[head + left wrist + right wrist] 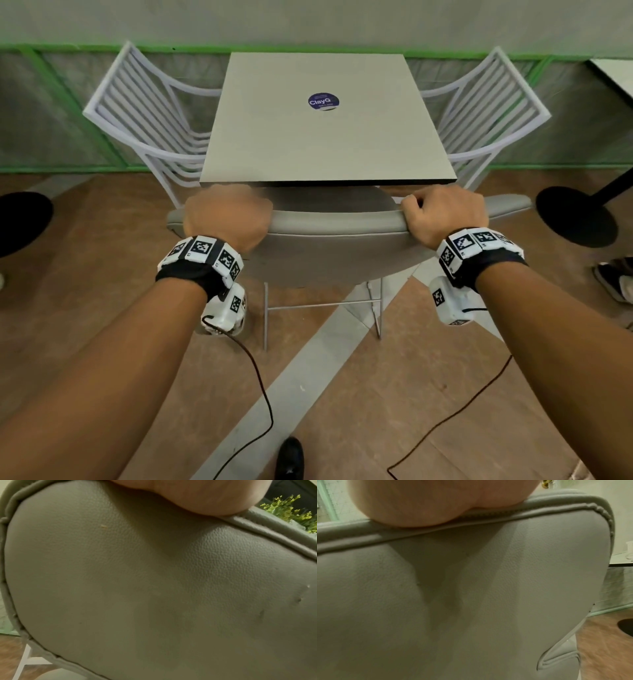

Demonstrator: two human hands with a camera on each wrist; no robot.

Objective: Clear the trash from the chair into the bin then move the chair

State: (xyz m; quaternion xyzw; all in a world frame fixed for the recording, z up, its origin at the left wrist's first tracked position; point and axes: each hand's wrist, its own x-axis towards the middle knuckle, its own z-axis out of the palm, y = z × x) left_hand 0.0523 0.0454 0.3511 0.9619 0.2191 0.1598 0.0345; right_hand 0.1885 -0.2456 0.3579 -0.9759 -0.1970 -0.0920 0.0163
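Both hands on grey chair backrest top: left hand blurred, grip unclear; right hand fingers curled over edge. Chair tucked against surface. No trash or bin visible; only moving seemingly left.

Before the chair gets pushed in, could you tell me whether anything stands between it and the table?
Nothing visible does: both hands grip the grey padded chair by its backrest, and its seat already sits partly under the square grey table.

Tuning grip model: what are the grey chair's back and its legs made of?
Chair back: looks like grey faux or real leather, matte pebbled grain, piped seam along the edge. Legs: thin pale metal-looking rods with a crossbar; finish unclear.
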